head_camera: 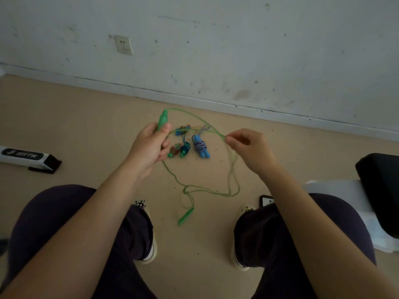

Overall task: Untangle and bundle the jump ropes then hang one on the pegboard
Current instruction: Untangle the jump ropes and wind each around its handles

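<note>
- A seated person's knees in dark trousers frame the bottom of the view, with light-coloured shoes (pixel 149 238) planted on the tan floor (pixel 86 130).
- Between the feet, the free translucent green plastic handle (pixel 185 216) of a thin green jump rope (pixel 233 175) hangs low, its cord looping in slack tangles above it.
- The left hand (pixel 149 147) grips the rope's other green handle (pixel 162 121), fingers curled round it so the tip points up and away.
- The right hand (pixel 248 147) pinches the green cord between thumb and fingertips, the remaining fingers loosely curled; the cord arcs from handle to pinch.
- On the floor beyond the hands lie a bundled blue-handled rope wound in blue-and-white cord (pixel 200 146) and, just left of it, a cluster of smaller bundled ropes with green, teal and brown handles (pixel 180 145).
- A white and black box (pixel 28 157) rests at far left; a black object (pixel 382 190) sits at right.
- A scuffed white wall (pixel 237 50) with a socket (pixel 123 45) closes the scene.
</note>
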{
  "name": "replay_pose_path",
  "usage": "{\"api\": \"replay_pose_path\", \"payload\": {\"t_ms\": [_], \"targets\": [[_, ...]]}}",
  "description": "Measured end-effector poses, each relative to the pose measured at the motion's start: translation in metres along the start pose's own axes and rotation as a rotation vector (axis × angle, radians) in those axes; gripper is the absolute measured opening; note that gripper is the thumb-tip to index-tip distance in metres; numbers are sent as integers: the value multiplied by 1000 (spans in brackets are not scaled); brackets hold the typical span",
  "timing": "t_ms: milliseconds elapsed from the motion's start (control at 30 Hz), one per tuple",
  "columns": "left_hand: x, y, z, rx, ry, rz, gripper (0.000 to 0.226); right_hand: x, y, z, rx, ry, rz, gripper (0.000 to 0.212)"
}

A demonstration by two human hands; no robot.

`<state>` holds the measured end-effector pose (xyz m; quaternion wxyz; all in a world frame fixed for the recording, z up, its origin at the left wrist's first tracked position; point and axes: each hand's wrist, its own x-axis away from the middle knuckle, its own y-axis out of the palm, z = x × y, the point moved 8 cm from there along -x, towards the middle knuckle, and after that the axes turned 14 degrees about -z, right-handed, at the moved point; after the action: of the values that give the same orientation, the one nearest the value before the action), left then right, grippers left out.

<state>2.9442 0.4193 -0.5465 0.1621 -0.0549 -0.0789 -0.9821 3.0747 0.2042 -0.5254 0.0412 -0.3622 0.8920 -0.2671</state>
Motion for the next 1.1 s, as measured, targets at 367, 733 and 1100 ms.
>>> {"api": "replay_pose_path", "payload": {"t_ms": [367,733,1100], "targets": [[4,54,12,282,125,-341,14,4,77,-18,-161,-103,-503,27],[-4,37,-7,-206,1,-157,22,5,66,-17,-314,-98,-457,6],[1,62,-34,-249,-180,-492,13,-1,-1,-12,-935,-223,-89,13]]}}
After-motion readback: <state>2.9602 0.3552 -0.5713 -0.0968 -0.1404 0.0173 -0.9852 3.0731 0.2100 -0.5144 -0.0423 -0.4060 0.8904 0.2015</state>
